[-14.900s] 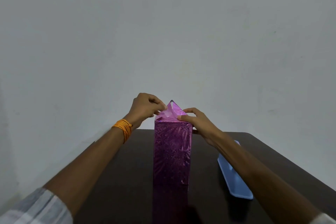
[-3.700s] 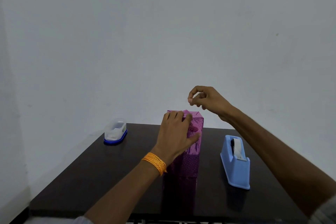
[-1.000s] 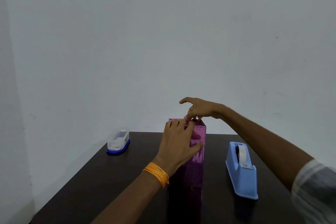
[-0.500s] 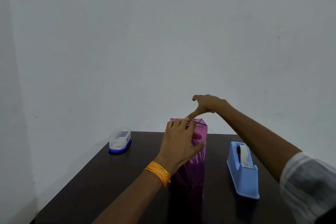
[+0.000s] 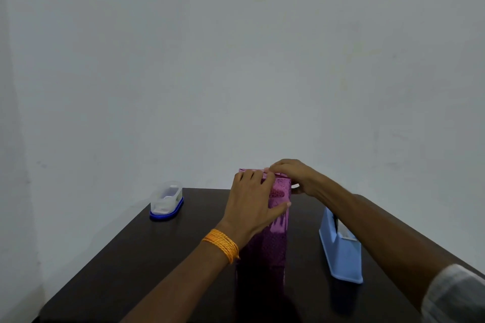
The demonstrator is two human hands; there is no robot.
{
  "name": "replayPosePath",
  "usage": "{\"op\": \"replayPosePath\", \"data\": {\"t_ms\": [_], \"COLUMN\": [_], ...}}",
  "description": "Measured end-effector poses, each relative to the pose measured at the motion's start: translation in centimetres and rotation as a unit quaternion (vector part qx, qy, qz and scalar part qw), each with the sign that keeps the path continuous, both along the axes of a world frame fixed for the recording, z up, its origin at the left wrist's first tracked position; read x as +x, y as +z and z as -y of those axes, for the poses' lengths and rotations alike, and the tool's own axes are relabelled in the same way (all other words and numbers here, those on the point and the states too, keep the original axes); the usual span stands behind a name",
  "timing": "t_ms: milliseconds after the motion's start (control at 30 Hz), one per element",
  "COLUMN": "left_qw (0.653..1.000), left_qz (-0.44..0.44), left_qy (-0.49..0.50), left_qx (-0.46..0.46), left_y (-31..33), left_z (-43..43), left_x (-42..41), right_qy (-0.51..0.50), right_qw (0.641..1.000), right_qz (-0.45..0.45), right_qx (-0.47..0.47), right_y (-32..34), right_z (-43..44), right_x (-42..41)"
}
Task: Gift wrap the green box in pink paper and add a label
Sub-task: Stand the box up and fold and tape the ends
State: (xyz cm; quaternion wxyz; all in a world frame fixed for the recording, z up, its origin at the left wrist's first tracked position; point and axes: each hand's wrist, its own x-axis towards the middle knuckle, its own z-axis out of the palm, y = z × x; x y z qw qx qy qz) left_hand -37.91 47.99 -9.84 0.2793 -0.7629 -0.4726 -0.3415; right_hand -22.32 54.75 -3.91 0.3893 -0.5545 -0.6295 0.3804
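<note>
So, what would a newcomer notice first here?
The tall pink-wrapped box standing upright on the table, with the left hand pressed flat on its near side and the right hand curled over its top edge. Then the blue tape dispenser right of it and a clear container at the table's far-left corner.

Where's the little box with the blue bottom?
Head view: the clear container sits at the far left corner of the table, left of the wrapped box.

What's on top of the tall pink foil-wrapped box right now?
The right hand rests across the top of the tall pink foil-wrapped box; the left hand touches its near top edge. What lies beneath them is covered.
</note>
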Motion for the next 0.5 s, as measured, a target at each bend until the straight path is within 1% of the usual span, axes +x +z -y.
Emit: {"op": "replayPosePath", "data": {"t_ms": [67,100,133,200,267,333,367,433,500], "left_qw": [0.999,0.996,0.989,0.959,0.919,0.870,0.834,0.765,0.717], "left_qz": [0.031,0.067,0.121,0.255,0.364,0.439,0.474,0.512,0.519], "left_qy": [-0.020,-0.041,-0.066,-0.106,-0.112,-0.116,-0.127,-0.154,-0.168], "left_qx": [-0.017,-0.031,-0.045,-0.067,-0.101,-0.191,-0.251,-0.359,-0.434], "left_y": [0.5,1.0,1.5,2.8,4.3,5.6,6.2,6.6,6.6], "left_z": [0.3,0.4,0.3,-0.2,-1.5,-3.2,-3.9,-4.7,-5.0], "left_x": [0.1,0.1,0.0,-0.4,-1.1,-1.8,-2.0,-2.3,-2.3], "right_qy": [0.000,0.001,0.003,0.011,0.020,0.026,0.027,0.025,0.025], "right_qw": [1.000,0.999,0.998,0.998,0.998,0.998,0.998,0.998,0.998], "right_qz": [-0.025,-0.040,-0.051,-0.059,-0.049,-0.044,-0.044,-0.051,-0.060], "right_qx": [-0.010,-0.018,-0.021,-0.023,-0.019,-0.021,-0.023,-0.025,-0.026], "right_y": [-0.5,-0.7,-0.9,-1.1,-1.2,-1.3,-1.3,-1.4,-1.5], "right_z": [0.1,0.1,0.1,-0.1,-0.3,-0.5,-0.6,-0.7,-0.8], "right_x": [-0.1,0.0,0.0,0.2,0.3,0.4,0.5,0.6,0.6]}}
